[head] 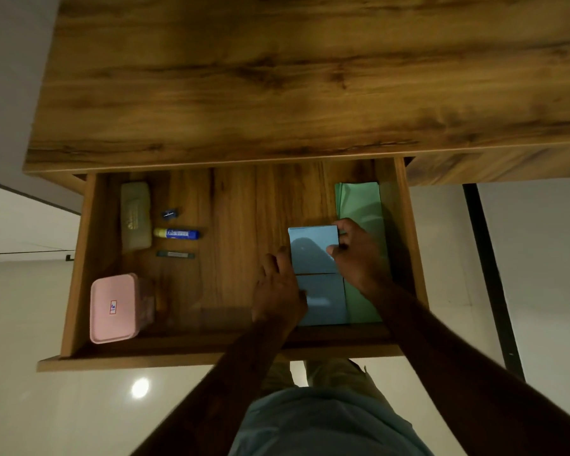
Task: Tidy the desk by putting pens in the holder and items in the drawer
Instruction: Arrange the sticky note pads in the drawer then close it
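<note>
Head view. Drawer [79, 258] open, centre frame. We see the right hand [359, 255] gripping the blue box [313, 248] at its right edge, fingers curled. The left hand [278, 291] lays straight fingers on its left edge, likely to square it against the lower box [323, 301] and green folder [359, 205]. Glue stick [176, 233] and pink tub [114, 309] lie at left.

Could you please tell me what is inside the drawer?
The drawer holds a pale case, sharpener, glue stick, pink box, green folder and blue boxes, with the left hand and right hand on them. Anything beneath the boxes is covered.
</note>
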`<state>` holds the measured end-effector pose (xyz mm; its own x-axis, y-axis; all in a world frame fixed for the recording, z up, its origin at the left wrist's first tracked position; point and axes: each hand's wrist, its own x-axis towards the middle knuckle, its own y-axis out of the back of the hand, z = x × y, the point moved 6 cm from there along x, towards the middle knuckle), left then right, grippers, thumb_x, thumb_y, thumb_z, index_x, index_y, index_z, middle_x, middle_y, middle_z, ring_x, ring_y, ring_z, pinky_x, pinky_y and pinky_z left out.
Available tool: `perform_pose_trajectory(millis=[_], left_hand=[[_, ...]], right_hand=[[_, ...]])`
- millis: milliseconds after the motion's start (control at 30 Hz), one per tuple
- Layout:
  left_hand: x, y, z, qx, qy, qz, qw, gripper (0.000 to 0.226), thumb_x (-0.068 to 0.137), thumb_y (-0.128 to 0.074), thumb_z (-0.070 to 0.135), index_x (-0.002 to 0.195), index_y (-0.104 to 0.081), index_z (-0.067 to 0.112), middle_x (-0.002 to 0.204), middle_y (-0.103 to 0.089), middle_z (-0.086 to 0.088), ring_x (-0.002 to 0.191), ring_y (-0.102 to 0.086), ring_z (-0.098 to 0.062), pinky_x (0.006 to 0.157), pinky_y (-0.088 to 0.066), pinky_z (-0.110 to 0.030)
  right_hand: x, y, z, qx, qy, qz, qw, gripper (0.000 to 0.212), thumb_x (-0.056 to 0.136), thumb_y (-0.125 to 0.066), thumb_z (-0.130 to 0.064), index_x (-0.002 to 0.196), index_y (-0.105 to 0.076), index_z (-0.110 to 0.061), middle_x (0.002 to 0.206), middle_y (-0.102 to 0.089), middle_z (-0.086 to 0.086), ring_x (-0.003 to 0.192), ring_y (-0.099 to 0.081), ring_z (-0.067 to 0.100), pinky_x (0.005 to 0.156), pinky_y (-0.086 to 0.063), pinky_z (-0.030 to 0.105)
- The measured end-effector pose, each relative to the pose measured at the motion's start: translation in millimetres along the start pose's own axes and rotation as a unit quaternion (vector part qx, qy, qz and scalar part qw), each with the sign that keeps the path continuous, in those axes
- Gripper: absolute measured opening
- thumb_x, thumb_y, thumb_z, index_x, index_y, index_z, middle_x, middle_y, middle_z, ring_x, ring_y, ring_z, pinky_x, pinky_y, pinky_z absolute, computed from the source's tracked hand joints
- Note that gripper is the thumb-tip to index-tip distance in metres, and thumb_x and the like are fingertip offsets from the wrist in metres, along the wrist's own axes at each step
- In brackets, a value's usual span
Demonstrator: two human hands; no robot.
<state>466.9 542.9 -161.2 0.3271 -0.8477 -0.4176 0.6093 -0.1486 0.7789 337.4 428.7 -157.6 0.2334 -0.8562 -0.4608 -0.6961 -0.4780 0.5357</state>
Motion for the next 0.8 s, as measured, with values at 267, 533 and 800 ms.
perform_pose_trajectory(millis=[267,533,800], left_hand=[[-6.7,-7.0,16.0,0.209,-0.151,-0.040,0.965,0.067,0.093,-0.056,0.042,0.151,-0.030,0.020,0.159,-0.019,-0.013,0.146,-0.019,-0.034,0.116,-0.030,-0.048],[-9.2,-8.9,16.8,0.262,-0.140,-0.063,0.953,0.073,0.093,-0.055,0.042,0.155,-0.022,0.023,0.161,-0.014,-0.012,0.148,-0.014,-0.034,0.119,-0.022,-0.050],[-25.3,8.3,40.0,0.226,-0.128,0.001,0.966,0.067,0.097,-0.049,0.044,0.154,-0.021,0.024,0.161,-0.019,-0.010,0.148,-0.020,-0.032,0.117,-0.024,-0.046]], right_hand=[[-6.8,-3.7,3.0,-0.213,0.079,0.039,0.973,0.069,0.091,-0.069,-0.013,0.151,-0.038,-0.024,0.140,-0.042,0.010,0.127,-0.048,0.027,0.098,-0.052,0.039],[-32.2,-6.4,4.1,-0.335,0.137,-0.014,0.932,0.049,0.086,-0.069,-0.022,0.134,-0.057,-0.020,0.134,-0.042,0.008,0.121,-0.047,0.026,0.091,-0.055,0.040],[-54.7,20.2,-6.4,-0.301,0.163,0.005,0.940,0.051,0.086,-0.068,-0.026,0.136,-0.056,-0.024,0.133,-0.045,0.005,0.125,-0.047,0.025,0.096,-0.053,0.039]])
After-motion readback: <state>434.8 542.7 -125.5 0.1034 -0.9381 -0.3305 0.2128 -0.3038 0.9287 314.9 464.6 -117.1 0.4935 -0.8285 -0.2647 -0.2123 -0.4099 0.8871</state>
